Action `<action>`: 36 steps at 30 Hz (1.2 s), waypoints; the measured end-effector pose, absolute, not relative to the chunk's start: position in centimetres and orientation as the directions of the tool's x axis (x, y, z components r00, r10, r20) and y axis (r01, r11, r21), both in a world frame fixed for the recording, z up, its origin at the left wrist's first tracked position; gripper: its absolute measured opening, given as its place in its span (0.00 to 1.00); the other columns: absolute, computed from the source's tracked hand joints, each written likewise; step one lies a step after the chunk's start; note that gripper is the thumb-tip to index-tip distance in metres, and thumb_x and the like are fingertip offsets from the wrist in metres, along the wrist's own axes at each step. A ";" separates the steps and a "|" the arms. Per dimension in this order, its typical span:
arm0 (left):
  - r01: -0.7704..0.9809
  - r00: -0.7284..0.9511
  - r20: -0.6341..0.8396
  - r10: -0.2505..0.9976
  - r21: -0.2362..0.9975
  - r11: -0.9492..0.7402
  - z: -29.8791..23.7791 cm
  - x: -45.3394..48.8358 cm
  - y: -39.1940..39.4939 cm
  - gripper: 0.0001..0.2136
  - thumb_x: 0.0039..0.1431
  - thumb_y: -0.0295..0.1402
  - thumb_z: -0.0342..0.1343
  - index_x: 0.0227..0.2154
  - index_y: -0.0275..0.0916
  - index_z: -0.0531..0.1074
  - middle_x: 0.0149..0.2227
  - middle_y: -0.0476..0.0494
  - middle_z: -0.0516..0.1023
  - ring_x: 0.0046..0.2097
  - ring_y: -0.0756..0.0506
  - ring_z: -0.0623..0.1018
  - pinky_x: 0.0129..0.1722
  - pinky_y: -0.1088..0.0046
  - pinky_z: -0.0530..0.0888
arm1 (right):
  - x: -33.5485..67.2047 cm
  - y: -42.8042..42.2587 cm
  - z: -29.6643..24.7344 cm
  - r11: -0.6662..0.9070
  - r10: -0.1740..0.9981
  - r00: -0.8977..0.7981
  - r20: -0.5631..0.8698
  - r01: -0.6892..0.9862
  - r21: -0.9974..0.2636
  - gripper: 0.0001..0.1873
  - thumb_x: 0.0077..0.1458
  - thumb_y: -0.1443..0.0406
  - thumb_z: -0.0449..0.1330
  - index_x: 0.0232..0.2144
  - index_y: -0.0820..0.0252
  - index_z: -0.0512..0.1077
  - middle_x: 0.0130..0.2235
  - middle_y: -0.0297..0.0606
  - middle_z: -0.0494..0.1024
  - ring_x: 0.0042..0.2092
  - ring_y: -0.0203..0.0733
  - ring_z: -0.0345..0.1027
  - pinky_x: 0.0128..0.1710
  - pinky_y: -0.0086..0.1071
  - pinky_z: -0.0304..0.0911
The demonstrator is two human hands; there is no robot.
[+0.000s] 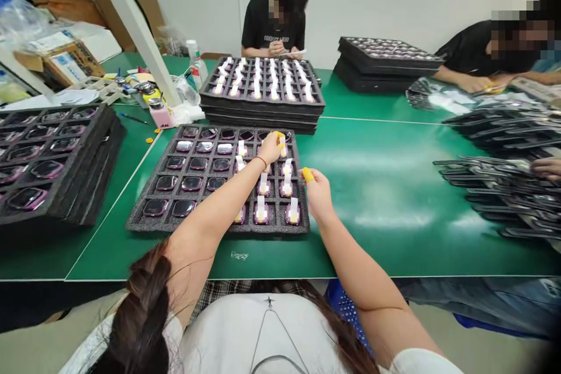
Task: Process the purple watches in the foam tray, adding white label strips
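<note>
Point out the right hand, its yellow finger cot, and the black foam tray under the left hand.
Right hand (318, 194): head view, back of the hand.
Yellow finger cot (308, 175): head view, middle of the cot.
Black foam tray (218, 227): head view, front rim.

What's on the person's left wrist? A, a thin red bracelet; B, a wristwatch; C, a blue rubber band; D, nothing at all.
A. A thin red bracelet circles the wrist just behind the left hand, which reaches over the black foam tray.
</note>
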State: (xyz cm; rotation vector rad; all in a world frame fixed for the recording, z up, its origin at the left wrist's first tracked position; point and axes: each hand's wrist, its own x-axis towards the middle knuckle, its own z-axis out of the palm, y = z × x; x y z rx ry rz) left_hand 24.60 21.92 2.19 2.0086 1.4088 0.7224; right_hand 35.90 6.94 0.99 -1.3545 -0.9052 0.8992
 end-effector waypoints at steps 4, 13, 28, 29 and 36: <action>0.721 0.395 0.065 0.916 0.596 -0.353 1.2 25.6 23.5 0.16 0.65 0.38 0.55 0.51 0.36 0.69 0.51 0.39 0.73 0.49 0.43 0.76 0.48 0.59 0.77 | 36.1 7.3 0.7 -0.002 0.924 0.381 -0.013 -0.028 -1.000 0.16 0.45 0.52 0.60 0.27 0.60 0.73 0.26 0.34 0.72 0.30 0.36 0.58 0.32 0.32 0.55; 0.828 0.402 -0.022 0.915 0.436 -0.353 3.5 27.3 27.4 0.17 0.65 0.38 0.56 0.52 0.36 0.69 0.53 0.38 0.72 0.51 0.42 0.75 0.50 0.57 0.76 | 35.9 6.9 0.9 -0.035 0.944 0.327 -0.044 -0.034 -0.999 0.16 0.45 0.53 0.61 0.26 0.59 0.74 0.27 0.32 0.72 0.30 0.35 0.58 0.33 0.30 0.56; 0.341 0.509 -0.170 0.844 0.940 -0.017 7.5 16.5 13.3 0.10 0.61 0.26 0.55 0.45 0.35 0.68 0.38 0.44 0.79 0.36 0.51 0.80 0.40 0.69 0.80 | 35.0 5.2 1.3 0.039 0.990 0.129 0.054 0.120 -0.992 0.17 0.49 0.54 0.63 0.39 0.57 0.75 0.39 0.36 0.74 0.41 0.40 0.65 0.43 0.34 0.60; 0.215 0.524 -0.209 0.826 0.971 0.109 6.9 15.2 11.0 0.13 0.58 0.26 0.56 0.46 0.37 0.67 0.37 0.44 0.79 0.36 0.50 0.80 0.38 0.67 0.81 | 34.5 4.6 1.5 0.062 0.996 0.055 0.070 0.133 -0.989 0.19 0.47 0.54 0.65 0.40 0.56 0.75 0.40 0.36 0.74 0.42 0.40 0.66 0.42 0.35 0.61; 0.073 0.513 -0.330 0.792 0.937 0.342 1.8 11.8 2.0 0.10 0.65 0.36 0.50 0.46 0.39 0.69 0.44 0.42 0.78 0.40 0.49 0.81 0.45 0.65 0.80 | 30.9 1.8 0.7 0.249 0.929 -0.341 0.146 0.280 -0.927 0.08 0.51 0.61 0.64 0.31 0.58 0.70 0.35 0.35 0.67 0.33 0.35 0.60 0.32 0.32 0.61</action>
